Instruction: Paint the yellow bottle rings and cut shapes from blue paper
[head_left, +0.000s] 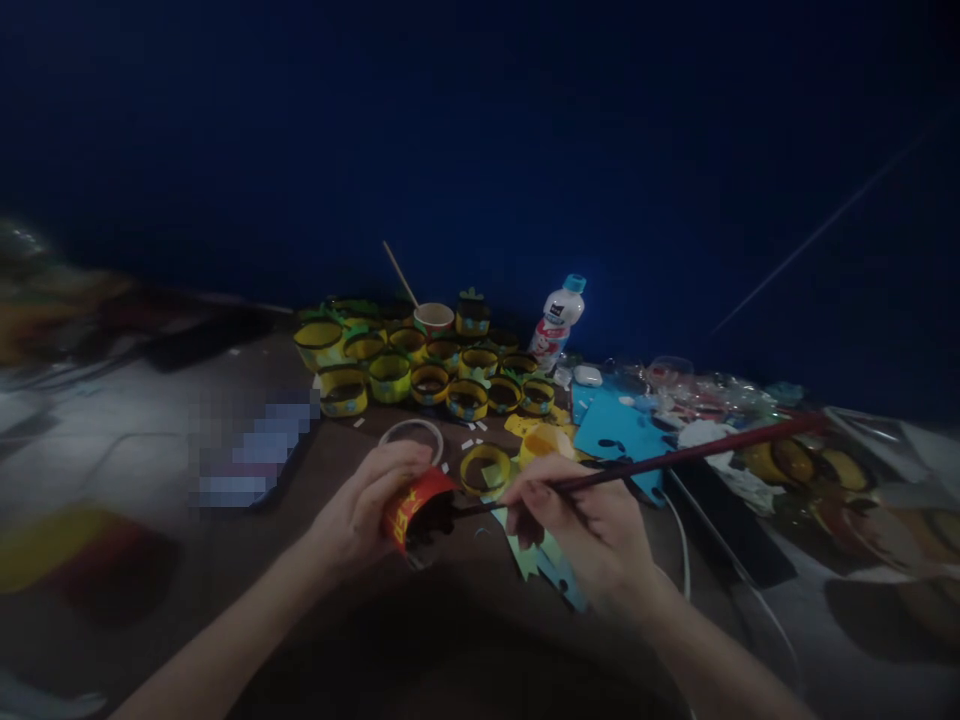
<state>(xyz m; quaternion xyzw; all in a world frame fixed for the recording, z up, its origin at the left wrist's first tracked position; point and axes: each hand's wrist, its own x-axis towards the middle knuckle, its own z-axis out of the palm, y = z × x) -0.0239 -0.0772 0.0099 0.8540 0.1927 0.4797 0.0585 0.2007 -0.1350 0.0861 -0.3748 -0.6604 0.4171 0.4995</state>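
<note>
My left hand [379, 500] is wrapped round a small red cup [397, 528] with yellow lettering, tipped so its dark mouth faces right. Between the fingers and thumb of my right hand [574, 515] is a paintbrush [660, 457] with a long dark red handle. Its thin end reaches left to the cup's mouth; the very tip is lost in the dark inside. Behind my hands lies a yellow paper ring [484, 470], with a clear round rim [412, 432] to its left. Green and blue paper pieces [551, 572] lie beneath my right hand.
Several yellow paper rings [430, 382] crowd the back of the brown table [330, 620]. A paper cup [434, 318] with a stick and a white bottle [556, 320] stand behind. Left is a phone [259, 455]; right are blue sheets [619, 430], plastic litter and a white cable [684, 540].
</note>
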